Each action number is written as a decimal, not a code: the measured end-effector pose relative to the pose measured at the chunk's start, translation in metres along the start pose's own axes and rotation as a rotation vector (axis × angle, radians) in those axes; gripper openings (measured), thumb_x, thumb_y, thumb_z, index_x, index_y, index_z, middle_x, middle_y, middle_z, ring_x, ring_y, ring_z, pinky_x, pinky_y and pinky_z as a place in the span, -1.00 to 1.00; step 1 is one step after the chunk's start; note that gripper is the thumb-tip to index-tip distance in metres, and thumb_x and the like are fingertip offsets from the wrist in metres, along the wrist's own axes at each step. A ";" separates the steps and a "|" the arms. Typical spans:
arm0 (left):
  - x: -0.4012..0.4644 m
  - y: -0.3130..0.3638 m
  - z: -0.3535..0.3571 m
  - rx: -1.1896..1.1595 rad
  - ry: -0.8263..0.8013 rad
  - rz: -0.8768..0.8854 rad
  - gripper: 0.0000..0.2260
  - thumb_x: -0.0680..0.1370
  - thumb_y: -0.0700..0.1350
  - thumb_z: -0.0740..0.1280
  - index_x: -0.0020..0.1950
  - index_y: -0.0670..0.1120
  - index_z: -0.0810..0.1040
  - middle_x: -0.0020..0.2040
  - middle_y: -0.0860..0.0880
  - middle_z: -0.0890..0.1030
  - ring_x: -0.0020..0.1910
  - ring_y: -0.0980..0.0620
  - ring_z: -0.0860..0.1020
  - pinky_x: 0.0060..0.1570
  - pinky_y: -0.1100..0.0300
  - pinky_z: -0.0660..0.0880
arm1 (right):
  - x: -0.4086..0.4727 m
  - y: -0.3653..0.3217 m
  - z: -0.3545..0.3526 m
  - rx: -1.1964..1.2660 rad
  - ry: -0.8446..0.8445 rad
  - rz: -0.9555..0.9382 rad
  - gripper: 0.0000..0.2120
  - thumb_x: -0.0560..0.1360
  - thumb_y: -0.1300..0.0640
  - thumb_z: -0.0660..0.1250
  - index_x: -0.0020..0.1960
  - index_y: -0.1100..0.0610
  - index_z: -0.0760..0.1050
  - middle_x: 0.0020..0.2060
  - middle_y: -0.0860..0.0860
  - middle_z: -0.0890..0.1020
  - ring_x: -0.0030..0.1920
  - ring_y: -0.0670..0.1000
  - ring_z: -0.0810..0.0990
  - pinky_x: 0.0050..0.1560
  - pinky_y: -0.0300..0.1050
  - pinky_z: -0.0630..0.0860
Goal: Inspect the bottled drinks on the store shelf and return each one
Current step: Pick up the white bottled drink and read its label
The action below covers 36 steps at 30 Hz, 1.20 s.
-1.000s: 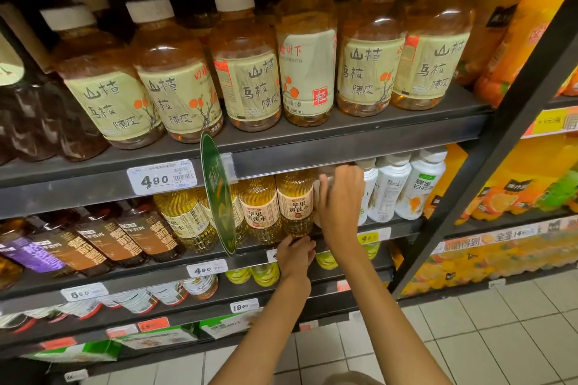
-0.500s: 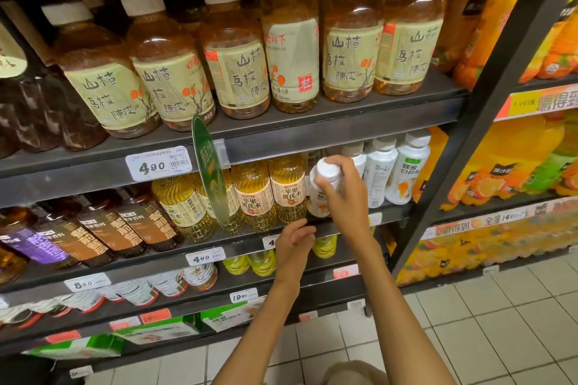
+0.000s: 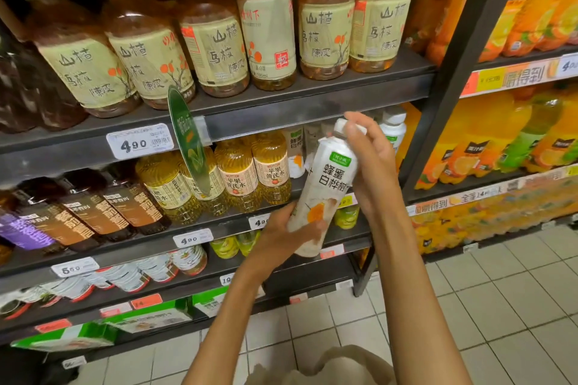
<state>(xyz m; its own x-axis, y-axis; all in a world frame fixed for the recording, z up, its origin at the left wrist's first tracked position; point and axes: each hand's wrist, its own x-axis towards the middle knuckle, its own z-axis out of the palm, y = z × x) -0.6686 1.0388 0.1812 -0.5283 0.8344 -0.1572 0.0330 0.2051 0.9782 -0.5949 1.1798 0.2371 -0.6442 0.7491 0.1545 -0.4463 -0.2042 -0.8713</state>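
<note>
A white bottle [image 3: 328, 184] with a green logo, black characters and an orange picture is held tilted in front of the second shelf [image 3: 312, 109]. My right hand [image 3: 372, 162] grips its cap and neck from the right. My left hand [image 3: 281, 234] holds its base from below. More white bottles [image 3: 392, 128] of the same kind stand on the shelf behind it, partly hidden by my right hand.
Amber tea bottles [image 3: 212, 40] fill the top shelf. Yellow bottles [image 3: 269, 166] and dark brown bottles [image 3: 93, 209] stand left of the white ones. A green hanging tag [image 3: 187, 141] juts from the shelf edge. Orange juice bottles [image 3: 500, 141] fill the right-hand rack. Tiled floor lies below.
My right hand has drawn the white bottle off the shelf toward me. My left hand has risen from the shelf edge and taken its base.
</note>
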 end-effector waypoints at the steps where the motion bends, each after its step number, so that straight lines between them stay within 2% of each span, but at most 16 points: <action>1: -0.004 0.008 -0.004 -0.017 -0.041 -0.022 -0.69 0.43 -0.01 0.45 0.15 0.00 0.54 -0.05 0.05 0.66 -0.02 0.04 0.63 0.00 0.20 0.55 | -0.001 0.000 -0.003 0.111 -0.009 0.057 -0.69 0.48 0.02 0.37 0.17 0.13 0.51 0.01 0.13 0.62 -0.01 0.07 0.62 0.09 0.06 0.53; 2: -0.009 0.015 -0.005 -0.049 -0.080 -0.040 -0.61 0.37 0.07 0.44 0.15 -0.02 0.55 -0.04 -0.02 0.67 0.00 -0.06 0.63 0.08 0.09 0.54 | -0.001 0.000 -0.004 0.190 -0.012 0.109 -0.56 0.48 -0.02 0.33 0.25 0.21 0.46 0.05 0.18 0.60 0.01 0.09 0.62 0.13 0.10 0.51; 4: -0.017 0.024 0.001 -0.063 -0.137 -0.060 -0.54 0.32 0.20 0.42 0.11 0.00 0.55 -0.01 -0.08 0.68 0.00 -0.11 0.64 0.14 0.00 0.54 | -0.004 0.001 -0.002 0.246 -0.002 0.189 -0.32 0.44 -0.07 0.30 0.39 0.36 0.31 0.12 0.25 0.57 -0.01 0.10 0.63 0.02 0.04 0.58; 6: -0.024 0.030 0.010 -0.045 -0.181 -0.065 -0.58 0.37 0.24 0.40 0.11 0.03 0.53 0.05 -0.10 0.67 0.04 -0.09 0.64 0.19 -0.05 0.52 | -0.006 0.003 0.000 0.247 0.022 0.221 -0.26 0.41 -0.08 0.33 0.39 0.40 0.28 0.05 0.24 0.59 -0.11 0.07 0.66 -0.14 -0.07 0.60; 9: -0.026 0.035 0.021 -0.139 -0.168 -0.074 -0.54 0.34 0.21 0.29 0.17 0.03 0.50 0.03 -0.10 0.67 0.00 -0.10 0.65 0.18 -0.10 0.52 | -0.004 0.003 -0.003 0.211 0.026 0.187 -0.47 0.51 0.00 0.31 0.30 0.36 0.37 -0.08 0.16 0.65 -0.20 0.03 0.67 -0.21 -0.11 0.60; 11: -0.026 0.039 0.024 -0.137 -0.088 -0.067 -0.51 0.35 0.27 0.29 0.17 0.02 0.52 -0.01 -0.09 0.67 -0.06 -0.07 0.65 0.14 -0.09 0.54 | -0.001 0.003 -0.005 0.195 0.027 0.169 -0.63 0.57 0.01 0.28 0.23 0.26 0.44 -0.08 0.10 0.70 -0.15 0.02 0.68 -0.15 -0.07 0.62; 13: -0.024 0.041 0.023 -0.165 -0.060 -0.082 -0.50 0.41 0.30 0.31 0.18 -0.01 0.55 -0.06 -0.10 0.67 -0.13 -0.05 0.64 0.04 -0.05 0.57 | 0.002 0.004 -0.006 0.236 -0.003 0.193 -0.61 0.55 -0.08 0.26 0.20 0.19 0.49 -0.02 0.09 0.70 -0.05 0.04 0.68 -0.06 -0.02 0.63; 16: -0.026 0.040 0.019 -0.408 -0.245 -0.139 -0.51 0.48 0.23 0.23 0.23 -0.09 0.51 -0.14 -0.14 0.62 -0.24 -0.05 0.60 -0.17 0.07 0.57 | 0.004 0.003 -0.004 0.503 -0.062 0.315 -0.56 0.52 -0.17 0.24 0.06 0.18 0.64 -0.03 0.13 0.69 -0.01 0.09 0.67 -0.04 0.00 0.61; 18: -0.027 0.040 0.019 -0.481 -0.324 -0.159 -0.49 0.49 0.24 0.21 0.25 -0.11 0.50 -0.13 -0.16 0.61 -0.22 -0.06 0.60 -0.17 0.08 0.58 | 0.005 0.002 -0.005 0.589 -0.070 0.356 -0.58 0.51 -0.16 0.26 -0.02 0.16 0.69 -0.08 0.12 0.69 -0.05 0.10 0.69 -0.08 -0.02 0.62; 21: -0.025 0.038 0.017 -0.376 -0.291 -0.141 -0.57 0.47 0.24 0.19 0.17 0.05 0.59 0.01 -0.15 0.66 0.01 -0.09 0.63 0.11 -0.04 0.55 | 0.004 0.000 -0.008 0.364 -0.064 0.266 -0.62 0.54 -0.15 0.25 -0.14 0.10 0.69 -0.26 0.05 0.69 -0.24 0.00 0.66 -0.18 -0.10 0.60; 23: -0.022 0.039 0.017 -0.288 -0.194 -0.123 -0.58 0.43 0.26 0.12 0.15 0.17 0.58 0.11 -0.12 0.64 0.13 -0.10 0.60 0.26 -0.13 0.44 | 0.003 -0.004 -0.007 0.120 0.013 0.186 -0.64 0.54 -0.13 0.28 -0.06 0.17 0.63 -0.24 0.08 0.69 -0.27 0.00 0.65 -0.23 -0.10 0.59; 25: -0.019 0.039 0.020 -0.223 -0.105 -0.115 -0.57 0.40 0.31 0.06 0.08 0.22 0.59 0.08 -0.10 0.65 0.09 -0.12 0.62 0.23 -0.17 0.45 | 0.002 -0.006 -0.005 0.005 0.076 0.163 -0.61 0.54 -0.12 0.31 0.03 0.24 0.57 -0.21 0.12 0.69 -0.28 0.00 0.65 -0.26 -0.12 0.58; 27: -0.016 0.034 0.021 -0.246 -0.087 -0.117 -0.46 0.41 0.34 0.05 0.17 0.09 0.57 0.00 -0.12 0.65 -0.03 -0.13 0.64 0.09 -0.13 0.53 | 0.002 -0.009 0.000 -0.006 0.065 0.177 -0.54 0.54 -0.12 0.30 0.13 0.29 0.54 -0.14 0.16 0.69 -0.23 0.01 0.67 -0.22 -0.12 0.60; 30: -0.016 0.030 0.016 -0.520 -0.292 -0.200 -0.39 0.52 0.32 0.04 0.26 -0.12 0.51 -0.10 -0.14 0.59 -0.24 -0.06 0.59 -0.19 0.05 0.54 | 0.001 -0.011 0.003 0.127 0.025 0.196 -0.49 0.52 -0.11 0.28 0.21 0.31 0.48 -0.06 0.21 0.68 -0.07 0.07 0.69 -0.13 -0.09 0.62; 33: -0.022 0.027 0.020 -0.813 -0.497 -0.326 -0.38 0.54 0.31 0.05 0.06 -0.20 0.58 -0.19 -0.14 0.58 -0.34 -0.04 0.57 -0.30 0.15 0.52 | 0.000 -0.009 0.003 0.328 -0.034 0.245 -0.68 0.55 -0.09 0.21 0.05 0.17 0.51 -0.27 0.08 0.66 -0.17 0.06 0.69 -0.17 -0.08 0.63; 36: -0.021 0.021 0.026 -0.726 -0.483 -0.332 -0.35 0.50 0.32 0.05 0.01 -0.24 0.58 -0.25 -0.15 0.61 -0.31 -0.05 0.60 -0.25 0.14 0.56 | -0.001 -0.006 0.002 0.302 -0.043 0.300 -0.78 0.58 0.00 0.24 -0.13 0.11 0.50 -0.31 0.06 0.54 -0.29 0.04 0.59 -0.21 -0.09 0.54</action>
<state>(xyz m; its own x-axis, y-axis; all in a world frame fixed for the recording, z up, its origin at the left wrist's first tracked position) -0.6346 1.0389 0.2019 -0.0002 0.9459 -0.3244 -0.6809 0.2375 0.6928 -0.5931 1.1793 0.2436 -0.7959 0.6025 -0.0599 -0.3928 -0.5891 -0.7062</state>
